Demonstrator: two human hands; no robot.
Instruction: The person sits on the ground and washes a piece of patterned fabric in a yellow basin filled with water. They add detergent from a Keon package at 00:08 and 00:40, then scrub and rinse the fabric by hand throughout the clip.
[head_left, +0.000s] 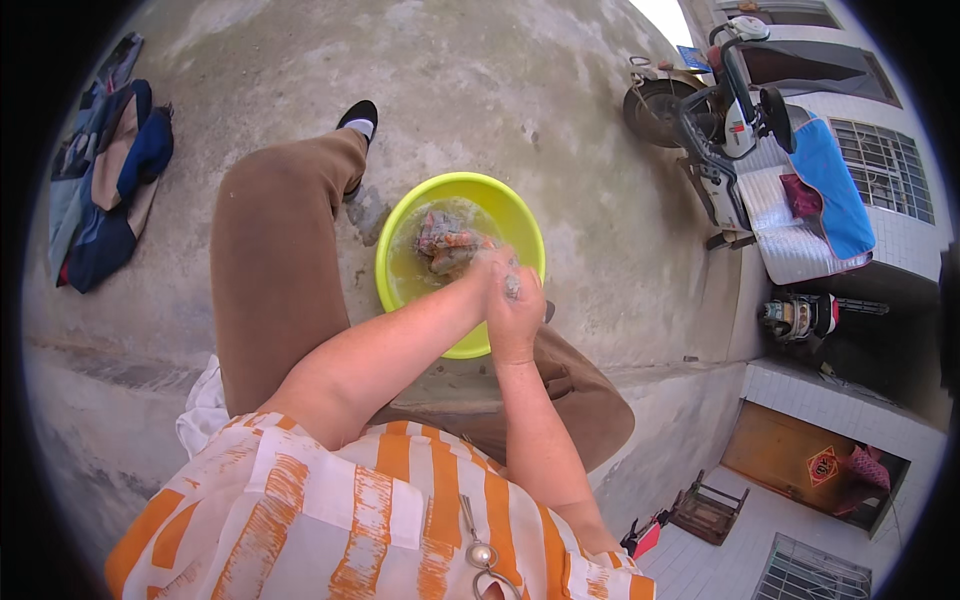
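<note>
A bright lime-green plastic basin (459, 349) stands on the ground between the legs, holding cloudy, sudsy water. My left hand (491, 261) is over its right part, closed on a wet, crumpled, grey and reddish patterned cloth (450, 244). The bulk of this cloth hangs or lies at the water; which of the two cannot be told. My right hand (516, 306) touches the left one, its fist closed round another part of the cloth, a grey bit of which pokes out at the thumb. Both hands are slightly blurred, and their fingertips are hidden.
Knees in brown trousers flank the basin. A pile of dark and light clothes (112, 187) lies on the concrete at far left. An electric scooter (712, 127) with a silver and blue cover stands at upper right. A wooden stool (709, 508) is at lower right, near a doorway.
</note>
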